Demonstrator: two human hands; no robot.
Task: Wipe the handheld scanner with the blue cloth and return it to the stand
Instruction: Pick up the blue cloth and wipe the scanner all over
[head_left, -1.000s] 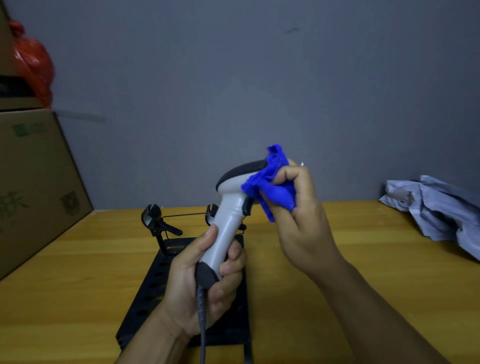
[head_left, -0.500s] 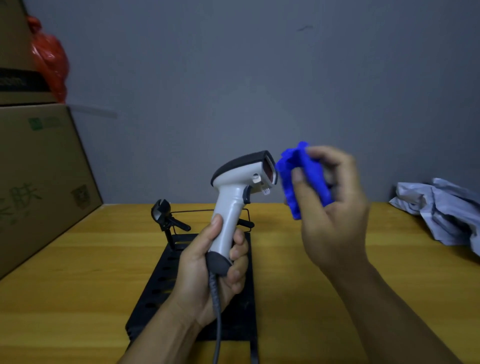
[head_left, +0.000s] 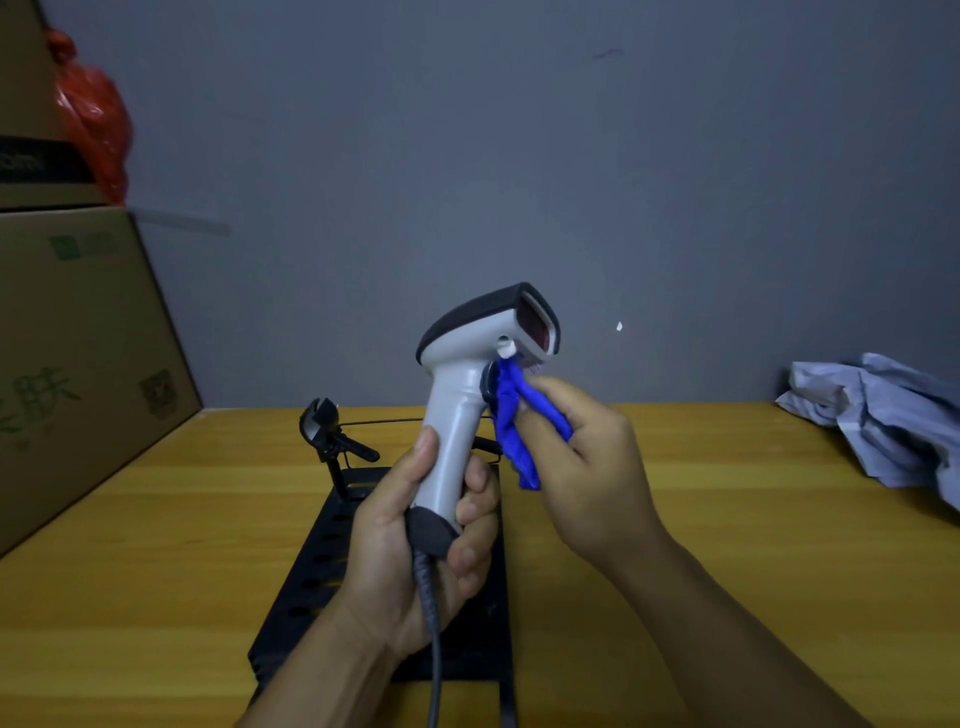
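Down from the scan window, the right hand now presses its pinched blue cloth against the trigger; the left hand grips the handheld scanner, so wiping continues, the stand waiting.

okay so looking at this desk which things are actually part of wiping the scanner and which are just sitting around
Part of the job:
- white and black handheld scanner, gripped by the left hand
- crumpled blue cloth, in the right hand
- black perforated metal stand

Just lying about:
- brown cardboard boxes
- red plastic bag
- crumpled grey fabric
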